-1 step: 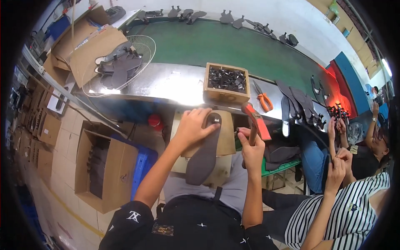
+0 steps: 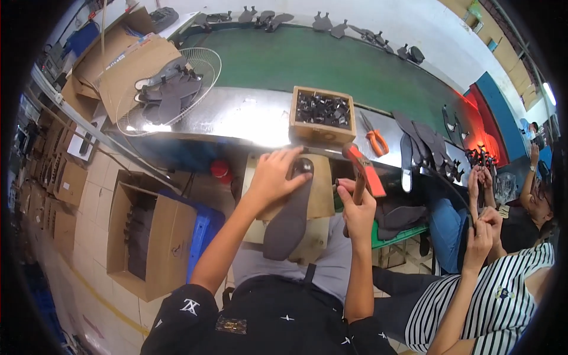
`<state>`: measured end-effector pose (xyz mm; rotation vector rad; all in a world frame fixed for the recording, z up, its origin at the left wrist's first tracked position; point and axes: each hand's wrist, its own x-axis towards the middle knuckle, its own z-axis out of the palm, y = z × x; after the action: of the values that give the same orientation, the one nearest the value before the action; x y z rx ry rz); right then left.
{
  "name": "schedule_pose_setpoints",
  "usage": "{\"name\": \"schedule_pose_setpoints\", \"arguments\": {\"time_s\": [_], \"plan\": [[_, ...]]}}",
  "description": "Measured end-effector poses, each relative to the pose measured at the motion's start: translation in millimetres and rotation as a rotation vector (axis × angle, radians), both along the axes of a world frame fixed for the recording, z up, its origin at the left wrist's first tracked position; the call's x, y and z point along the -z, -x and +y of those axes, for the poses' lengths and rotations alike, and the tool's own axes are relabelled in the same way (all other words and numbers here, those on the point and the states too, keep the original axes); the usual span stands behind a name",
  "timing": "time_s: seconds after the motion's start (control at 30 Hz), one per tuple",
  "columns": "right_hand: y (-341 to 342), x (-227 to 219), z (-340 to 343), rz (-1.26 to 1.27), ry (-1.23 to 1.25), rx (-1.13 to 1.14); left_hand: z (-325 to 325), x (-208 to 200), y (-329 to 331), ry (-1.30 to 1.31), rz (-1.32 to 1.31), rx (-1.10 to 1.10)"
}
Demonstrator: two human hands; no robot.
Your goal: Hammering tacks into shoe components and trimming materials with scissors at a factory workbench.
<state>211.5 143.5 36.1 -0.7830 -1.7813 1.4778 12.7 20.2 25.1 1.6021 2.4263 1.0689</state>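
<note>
My left hand grips the heel end of a dark grey shoe sole, thumb on top near a dark round spot in the heel. The sole lies over a wooden block in front of me, its toe end toward my lap. In my right hand is a hammer with a red-orange head, held upright to the right of the block, apart from the sole. Between that hand's thumb and forefinger shows a small dark piece, too small to name.
A wooden box of small black parts stands on the metal bench edge, beside orange-handled pliers. More soles lie right, others in a wire basket. A green belt runs behind. Left stands a carton; co-workers sit right.
</note>
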Motion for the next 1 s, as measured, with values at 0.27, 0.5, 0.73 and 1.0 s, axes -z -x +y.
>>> {"name": "schedule_pose_setpoints", "arguments": {"time_s": [0.27, 0.5, 0.73, 1.0], "plan": [[41, -14, 5, 0.061, -0.128, -0.158, 13, 20, 21, -0.238, 0.034, 0.168], [69, -16, 12, 0.031, -0.267, -0.316, 0, 12, 12, -0.362, 0.060, 0.186], [73, -13, 14, -0.142, -0.361, -0.367, -7, 23, 14, -0.342, -0.021, 0.108], [76, -17, 16, -0.127, -0.396, -0.432, -5, 27, 15, -0.344, -0.042, 0.113]]}}
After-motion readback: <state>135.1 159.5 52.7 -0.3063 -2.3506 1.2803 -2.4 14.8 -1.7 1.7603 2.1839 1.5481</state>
